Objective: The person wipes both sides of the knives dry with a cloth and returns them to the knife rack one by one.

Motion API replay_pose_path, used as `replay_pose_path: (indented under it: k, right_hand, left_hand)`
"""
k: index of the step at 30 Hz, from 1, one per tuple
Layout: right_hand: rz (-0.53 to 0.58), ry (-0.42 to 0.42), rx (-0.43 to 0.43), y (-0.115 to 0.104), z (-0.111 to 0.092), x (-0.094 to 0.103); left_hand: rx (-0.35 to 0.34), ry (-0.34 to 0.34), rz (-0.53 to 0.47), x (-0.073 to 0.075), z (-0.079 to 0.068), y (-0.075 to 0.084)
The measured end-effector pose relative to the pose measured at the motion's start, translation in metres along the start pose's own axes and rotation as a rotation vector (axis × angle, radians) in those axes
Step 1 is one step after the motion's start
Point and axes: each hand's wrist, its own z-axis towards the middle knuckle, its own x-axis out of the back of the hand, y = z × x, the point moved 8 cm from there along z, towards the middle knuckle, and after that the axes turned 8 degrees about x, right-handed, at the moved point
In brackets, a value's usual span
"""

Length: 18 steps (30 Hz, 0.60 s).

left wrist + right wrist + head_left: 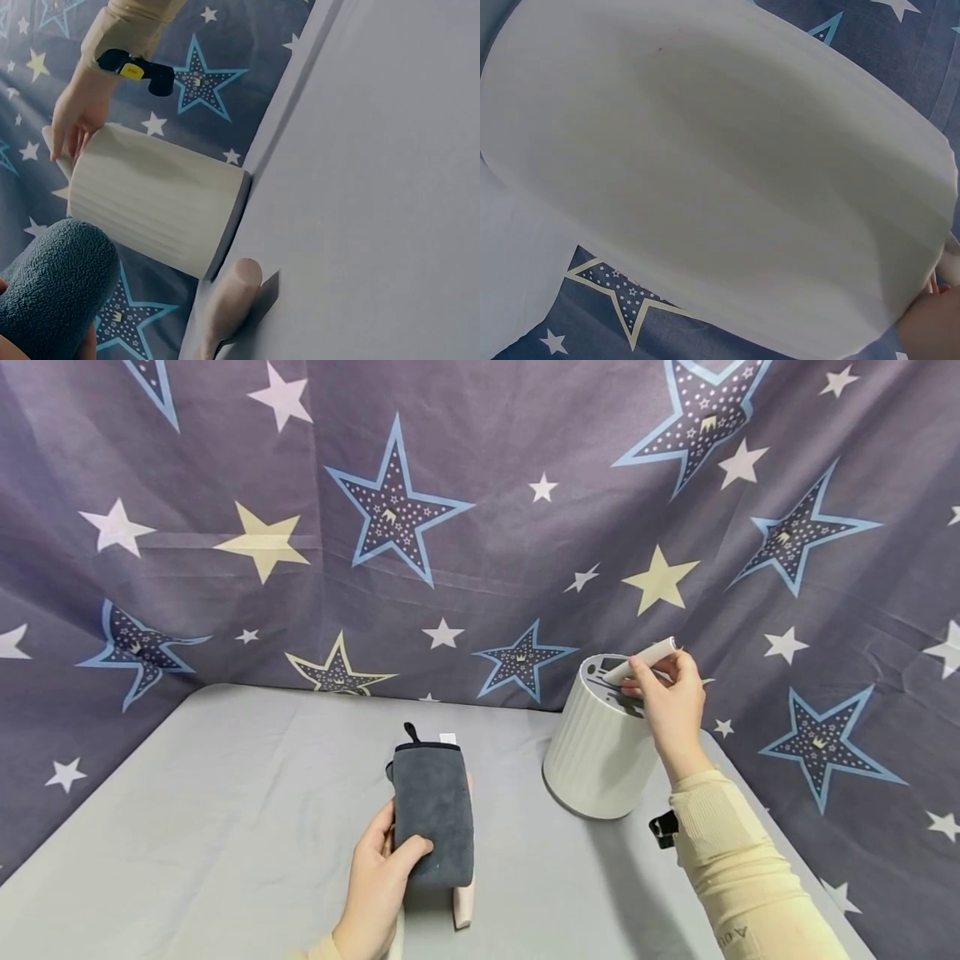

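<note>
My left hand [378, 881] grips a dark grey fleecy cloth [433, 814], thumb on its front face; a black loop and a white tag stick out at its top edge. In the left wrist view the cloth [64, 289] shows a thick, rounded end. At the upper right, my right hand [671, 697] holds a white handle [641, 662], tilted, over the slotted top of a white ribbed holder [600, 752]. Whatever lies below the handle is hidden at the slots. The holder's side [720, 180] fills most of the right wrist view.
A pale pink handle-like thing [463, 906] lies on the grey-covered table [225, 827], partly behind the cloth; its rounded end [244, 276] shows in the left wrist view. A star-patterned curtain [487, 552] hangs behind the table. A black device [663, 829] sits at the right wrist.
</note>
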Motion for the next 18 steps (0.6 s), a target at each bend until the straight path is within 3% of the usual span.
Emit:
replay_pose_path:
  k: [9,15,18]
  right_hand:
    - [-0.011,0.080,0.019,-0.013,-0.004,0.013]
    - [0.007,0.180,0.102,-0.028,-0.010,0.021]
    - [0.088,0.229,0.156,-0.036,-0.016,0.023]
  left_hand:
    - [-0.041,-0.035,-0.063,0.003,0.000,0.004]
    - [-0.031,-0.088,-0.091,0.003,0.002,0.005]
    - [-0.009,-0.114,-0.092,0.003,0.003,0.003]
